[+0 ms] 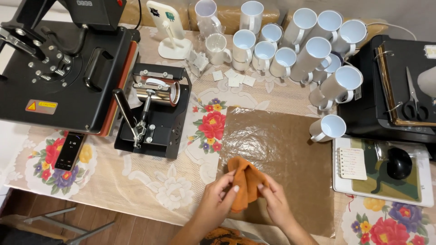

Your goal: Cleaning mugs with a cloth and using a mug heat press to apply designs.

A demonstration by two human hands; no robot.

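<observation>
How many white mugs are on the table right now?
About 15 mugs: roughly fourteen clustered at the table's far edge, several stacked or tilted, and one mug alone beside the brown sheet. Overlaps may hide more.

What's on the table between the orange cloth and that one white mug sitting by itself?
Only the brown sheet. In the head view, nothing else lies on the stretch from the orange cloth, held in both hands, up to the lone white mug.
</observation>
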